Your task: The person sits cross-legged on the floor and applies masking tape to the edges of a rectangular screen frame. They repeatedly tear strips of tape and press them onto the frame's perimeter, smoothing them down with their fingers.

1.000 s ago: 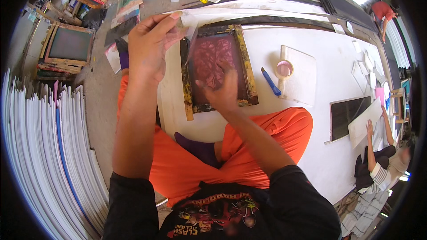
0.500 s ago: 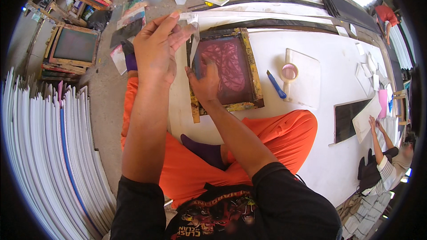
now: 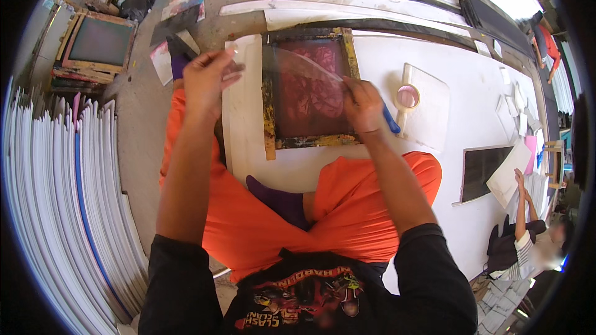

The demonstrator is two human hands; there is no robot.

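In the head view, a transparent film (image 3: 310, 65) is stretching in the air between the two hands, thin and glossy, one pale edge catching the light while the pink and dark red pattern below is showing through it. The right hand (image 3: 364, 104) is pinching the film's right end between thumb and fingers; the left hand (image 3: 210, 79) is pressing thumb and forefinger together at the other end, where the film is fading almost to nothing.

Below and between the hands, a wooden frame (image 3: 269, 108) is lying flat, its bars stained black and yellow, its right bar running just beside the right hand.

The frame is resting on a white board (image 3: 385, 149), whose left edge is passing just right of the left wrist. Beyond the hands, long white strips (image 3: 366, 6) are bordering the far side. A blue cutter (image 3: 392, 121) is sitting just right of the right hand, partly hidden by it, and a tape roll (image 3: 408, 96) is lying a little further right on a pale slab (image 3: 431, 115). From there the white surface is running on toward a dark panel (image 3: 484, 174), well apart from the right hand. Orange trousers (image 3: 397, 177) are closing off the near side, below the right hand.
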